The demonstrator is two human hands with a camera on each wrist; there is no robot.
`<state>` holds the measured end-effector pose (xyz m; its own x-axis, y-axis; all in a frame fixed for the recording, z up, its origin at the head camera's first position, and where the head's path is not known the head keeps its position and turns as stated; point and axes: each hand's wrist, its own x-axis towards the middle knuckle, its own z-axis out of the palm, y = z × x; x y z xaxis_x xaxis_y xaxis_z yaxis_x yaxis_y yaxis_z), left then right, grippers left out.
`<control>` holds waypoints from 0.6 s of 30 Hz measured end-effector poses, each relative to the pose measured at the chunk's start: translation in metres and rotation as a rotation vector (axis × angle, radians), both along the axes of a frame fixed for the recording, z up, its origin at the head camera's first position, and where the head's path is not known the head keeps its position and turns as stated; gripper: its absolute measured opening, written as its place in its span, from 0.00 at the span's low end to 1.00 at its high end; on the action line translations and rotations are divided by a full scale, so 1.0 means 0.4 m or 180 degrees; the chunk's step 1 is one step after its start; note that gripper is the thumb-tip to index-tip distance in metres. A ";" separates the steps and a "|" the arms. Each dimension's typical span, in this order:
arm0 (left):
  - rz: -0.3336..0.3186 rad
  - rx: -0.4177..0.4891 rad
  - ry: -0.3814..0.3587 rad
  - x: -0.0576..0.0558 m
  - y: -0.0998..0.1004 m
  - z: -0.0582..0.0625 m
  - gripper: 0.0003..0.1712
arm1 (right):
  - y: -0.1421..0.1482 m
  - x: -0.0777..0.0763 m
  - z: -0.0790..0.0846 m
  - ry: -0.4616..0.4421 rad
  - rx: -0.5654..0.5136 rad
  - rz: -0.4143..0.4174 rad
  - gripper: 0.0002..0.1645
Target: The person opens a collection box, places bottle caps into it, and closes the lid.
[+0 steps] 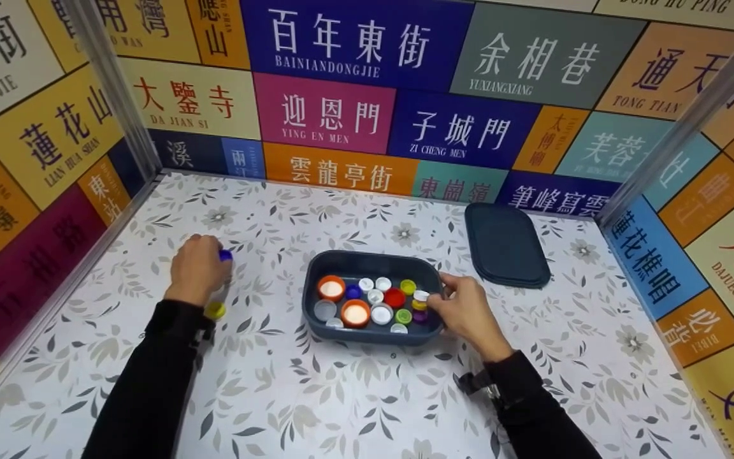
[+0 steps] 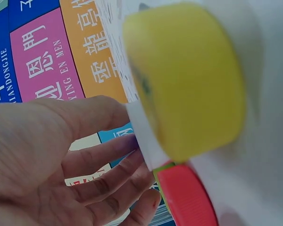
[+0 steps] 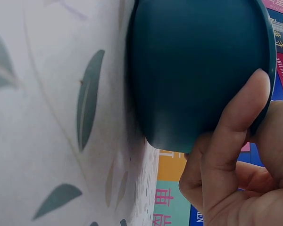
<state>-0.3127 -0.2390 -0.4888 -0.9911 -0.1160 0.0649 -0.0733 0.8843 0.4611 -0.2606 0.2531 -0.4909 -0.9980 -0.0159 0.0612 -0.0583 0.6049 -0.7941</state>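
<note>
My left hand (image 1: 198,271) is at the left of the table, its thumb and fingertips at a blue bottle cap (image 1: 225,255), which they pinch. Near the wrist lies a yellow bottle cap (image 1: 215,310). This yellow cap looms large in the left wrist view, where a white cap (image 2: 144,136) and a red cap (image 2: 187,195) partly cover the fingertips. With my right hand (image 1: 469,312) I grip the right end of a dark blue plastic box (image 1: 367,335), thumb over the rim. Inside the box are several caps in white, orange, red, green, yellow and purple.
A dark blue lid (image 1: 508,245) lies flat behind the box to the right. The table (image 1: 367,408) wears a leaf-patterned cover. Panels with colourful street-name signs (image 1: 325,115) close off the back and both sides.
</note>
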 end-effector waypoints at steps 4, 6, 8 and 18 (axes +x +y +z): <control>0.0000 0.0020 -0.0003 0.002 0.003 0.001 0.15 | 0.001 0.000 -0.003 -0.0028 -0.0019 0.0005 0.36; -0.0007 0.0031 0.0019 0.004 0.007 0.007 0.17 | 0.000 -0.002 -0.005 -0.0038 -0.0025 0.0005 0.36; -0.0029 0.0082 0.0095 0.008 0.015 0.017 0.20 | 0.000 -0.003 -0.006 -0.0023 -0.0016 0.0003 0.35; -0.0576 0.0408 0.0901 0.040 0.146 0.085 0.24 | 0.003 -0.004 -0.003 -0.0050 -0.0035 -0.0007 0.35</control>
<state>-0.2968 -0.1806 -0.4546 -0.9412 0.0346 0.3361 0.2257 0.8049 0.5489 -0.2621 0.2542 -0.4922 -0.9989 -0.0132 0.0456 -0.0445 0.5962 -0.8016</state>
